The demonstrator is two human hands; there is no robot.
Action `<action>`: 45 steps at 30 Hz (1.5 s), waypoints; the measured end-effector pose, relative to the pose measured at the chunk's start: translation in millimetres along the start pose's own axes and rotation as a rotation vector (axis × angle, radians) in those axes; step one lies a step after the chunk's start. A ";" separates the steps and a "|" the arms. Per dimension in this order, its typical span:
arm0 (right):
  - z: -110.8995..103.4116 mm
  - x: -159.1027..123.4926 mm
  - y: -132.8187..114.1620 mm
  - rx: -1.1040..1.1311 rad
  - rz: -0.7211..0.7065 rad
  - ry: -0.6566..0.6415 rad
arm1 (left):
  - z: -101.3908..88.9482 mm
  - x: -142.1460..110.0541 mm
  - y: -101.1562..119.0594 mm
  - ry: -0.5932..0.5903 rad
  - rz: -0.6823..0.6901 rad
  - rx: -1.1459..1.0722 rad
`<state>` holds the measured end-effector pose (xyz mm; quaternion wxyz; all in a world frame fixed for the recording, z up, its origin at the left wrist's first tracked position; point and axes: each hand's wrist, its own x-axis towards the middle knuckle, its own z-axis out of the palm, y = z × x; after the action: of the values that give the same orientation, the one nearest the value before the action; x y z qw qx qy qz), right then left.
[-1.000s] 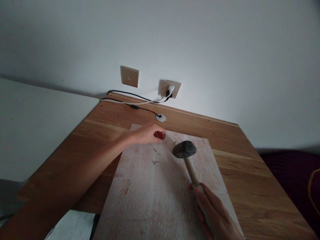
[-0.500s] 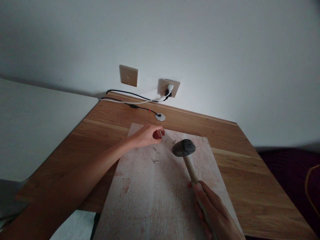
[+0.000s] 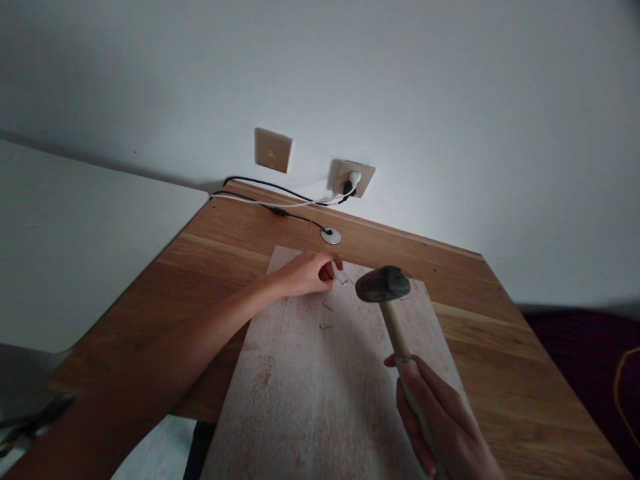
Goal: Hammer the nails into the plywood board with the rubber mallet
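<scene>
Against a pale wall [image 3: 465, 147] stands a wooden table [image 3: 505, 360] bearing one board [image 3: 310, 393]. The right hand [image 3: 440, 417] is wrapped round one mallet [image 3: 391, 319], its head over the board; the left hand [image 3: 310, 272] curls at the far end, whether pinching anything I can't tell. Small metal fasteners [image 3: 327, 307] want a light touch, mallet held clear; I count two nearer me than the left hand, others beside it too small to tally.

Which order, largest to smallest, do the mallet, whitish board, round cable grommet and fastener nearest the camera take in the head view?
1. Whitish board
2. Mallet
3. Cable grommet
4. Nearest fastener
</scene>
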<state>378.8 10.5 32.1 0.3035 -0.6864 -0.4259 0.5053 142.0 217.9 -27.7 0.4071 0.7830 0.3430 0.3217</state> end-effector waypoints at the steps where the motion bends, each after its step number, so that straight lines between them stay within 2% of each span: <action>1: 1.9 2.6 -5.8 -0.006 -0.029 -0.014 | 0.2 0.2 0.1 0.004 -0.006 0.004; 6: 12.9 16.9 -22.1 -0.105 -0.102 -0.092 | -0.8 -0.9 2.3 0.003 -0.023 0.037; 13: 20.1 26.2 -14.5 -0.145 -0.077 -0.087 | -3.6 -1.8 3.2 0.010 0.048 0.098; 17: 17.7 26.1 -14.3 -0.143 -0.075 -0.122 | -3.9 -1.2 2.5 0.010 -0.001 0.045; 24: 17.9 18.3 -23.5 -0.081 -0.109 -0.079 | -2.3 0.5 -1.1 0.017 -0.023 -0.006; 31: 21.8 24.8 -15.7 -0.131 -0.069 -0.069 | -5.5 -1.2 4.5 -0.003 -0.029 -0.002; 36: 20.2 22.2 -18.6 -0.106 -0.088 -0.071 | -4.2 -0.8 2.3 0.007 -0.037 -0.029; 45: 17.6 23.3 -22.8 -0.190 -0.095 -0.066 | -4.2 0.0 0.7 0.003 0.003 -0.003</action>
<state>358.7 41.3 36.0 0.2464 -0.6741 -0.5139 0.4699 138.8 219.3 -25.2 0.4071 0.7825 0.3421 0.3239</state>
